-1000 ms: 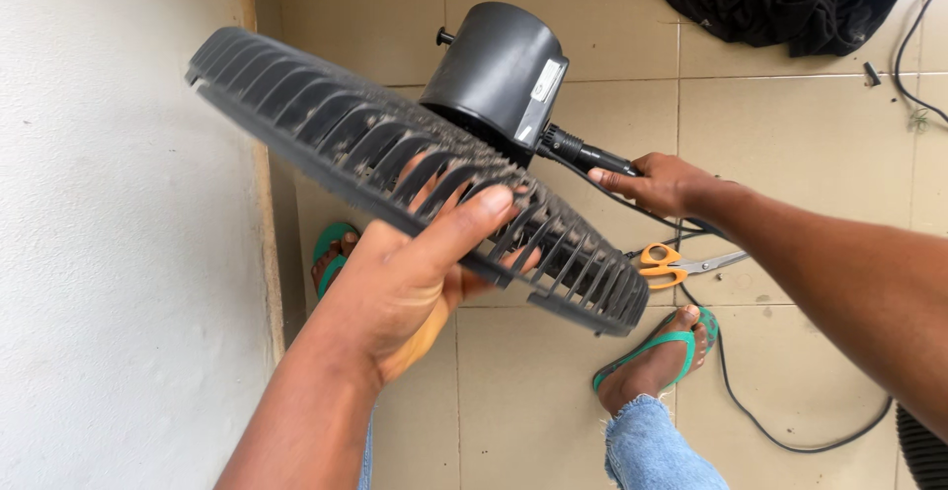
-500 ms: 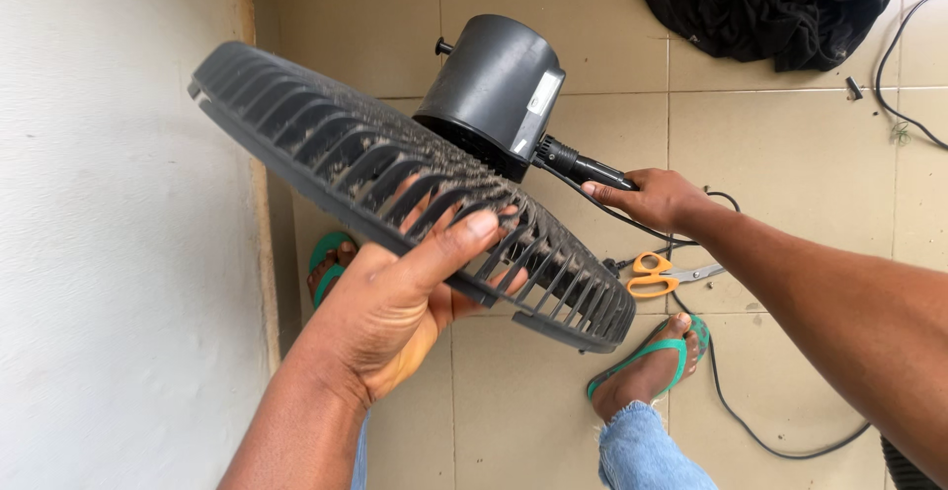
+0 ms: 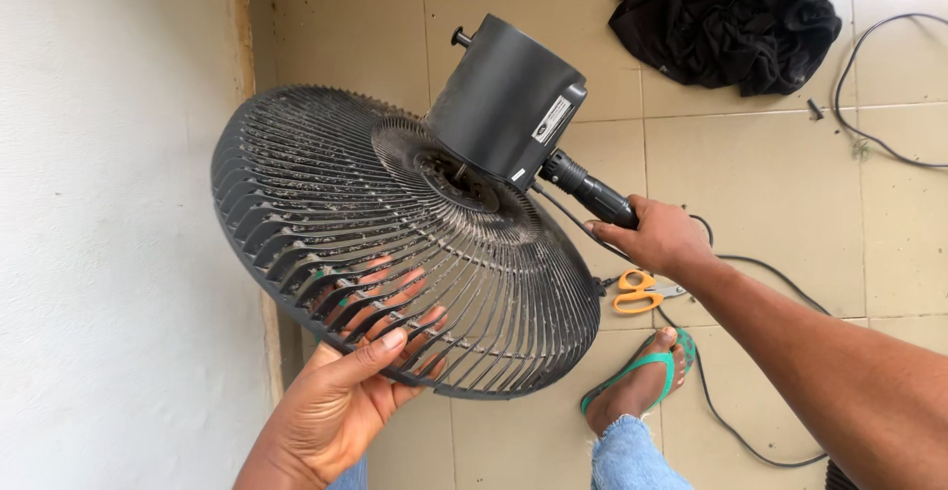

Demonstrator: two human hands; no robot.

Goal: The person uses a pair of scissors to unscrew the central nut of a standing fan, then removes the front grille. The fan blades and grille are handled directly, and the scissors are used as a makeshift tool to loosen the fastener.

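A black fan head hangs tilted above the tiled floor. Its round, dusty rear grille [image 3: 326, 204] faces me, and the dark cylindrical motor housing [image 3: 509, 95] sticks out from its middle. My left hand [image 3: 341, 401] grips the grille's lower rim, fingers behind the ribs and thumb on the front. My right hand [image 3: 657, 238] is wrapped around the fan's black neck [image 3: 592, 189] just below the housing. A thin black cord runs from the neck down to the floor.
A white wall [image 3: 99, 253] rises at the left. Orange-handled scissors [image 3: 642, 292] lie on the floor near my foot in a green sandal [image 3: 642, 376]. A black cloth [image 3: 736, 16] lies crumpled at the top right. Black cables [image 3: 879, 134] trail across the tiles.
The fan head has tipped so that the grille's back turns toward me. My left hand has slid down to the lower rim. My right hand stays on the neck.
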